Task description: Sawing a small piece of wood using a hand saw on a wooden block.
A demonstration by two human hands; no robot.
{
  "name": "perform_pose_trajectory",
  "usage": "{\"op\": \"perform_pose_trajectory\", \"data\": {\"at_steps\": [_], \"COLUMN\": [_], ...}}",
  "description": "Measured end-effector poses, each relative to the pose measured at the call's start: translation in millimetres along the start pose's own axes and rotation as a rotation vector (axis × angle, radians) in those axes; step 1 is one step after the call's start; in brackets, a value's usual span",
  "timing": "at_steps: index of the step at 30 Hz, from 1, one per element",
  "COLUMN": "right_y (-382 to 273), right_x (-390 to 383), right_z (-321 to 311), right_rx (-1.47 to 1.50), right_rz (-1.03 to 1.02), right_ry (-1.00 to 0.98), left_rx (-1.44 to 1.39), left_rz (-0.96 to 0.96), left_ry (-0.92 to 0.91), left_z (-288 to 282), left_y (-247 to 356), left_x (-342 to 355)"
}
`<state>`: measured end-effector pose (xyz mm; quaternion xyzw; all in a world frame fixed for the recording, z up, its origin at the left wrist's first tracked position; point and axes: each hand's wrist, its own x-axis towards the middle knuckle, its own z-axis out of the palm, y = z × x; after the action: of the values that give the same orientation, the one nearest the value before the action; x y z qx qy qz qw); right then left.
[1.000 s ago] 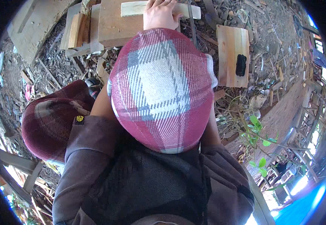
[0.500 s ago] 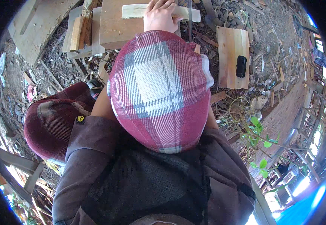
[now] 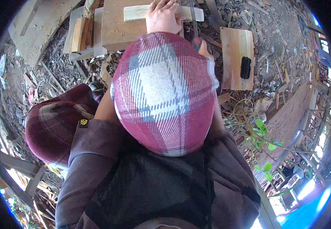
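Note:
A pale wooden slat (image 3: 135, 13) lies crosswise on a broad wooden block (image 3: 121, 36) at the top of the view. My left hand (image 3: 163, 18) presses over its middle, fingers bent across it and thumb toward the right. Just right of that hand, a long thin dark blade, seen edge-on like a hand saw (image 3: 193, 19), crosses the slat near its right end. Part of my right hand (image 3: 204, 49) shows beyond my plaid-covered knee (image 3: 161, 87), closed around the saw's reddish handle. The knee hides the rest of that hand and wrist.
Right of the saw lies a flat board (image 3: 230, 57) with a black oblong case (image 3: 245, 67) on it. Wood offcuts (image 3: 79, 34) rest left of the block. Wood scraps litter the ground, and a leafy plant (image 3: 262, 129) grows at the right.
My right hand and the saw have moved forward, away from me, so the handle and fingers now show past the knee. My left hand and the slat have hardly moved.

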<state>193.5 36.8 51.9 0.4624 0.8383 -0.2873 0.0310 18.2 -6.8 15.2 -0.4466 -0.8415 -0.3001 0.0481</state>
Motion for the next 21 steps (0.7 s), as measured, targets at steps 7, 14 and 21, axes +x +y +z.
{"op": "perform_pose_trajectory", "data": {"at_steps": [7, 14, 21], "right_y": [-2, -12, 8], "right_x": [-18, 15, -41], "right_z": [-28, -13, -23], "right_rx": [0.027, -0.117, 0.021], "right_rz": [0.069, -0.04, 0.134], "right_ry": [-0.098, 0.007, -0.125], "left_rx": [-0.056, -0.011, -0.001], "left_rz": [0.035, -0.024, -0.004], "left_ry": [0.024, -0.008, -0.016], "left_z": [-1, -11, -10], "left_y": [7, 7, 2], "left_x": [5, 4, 3]}}
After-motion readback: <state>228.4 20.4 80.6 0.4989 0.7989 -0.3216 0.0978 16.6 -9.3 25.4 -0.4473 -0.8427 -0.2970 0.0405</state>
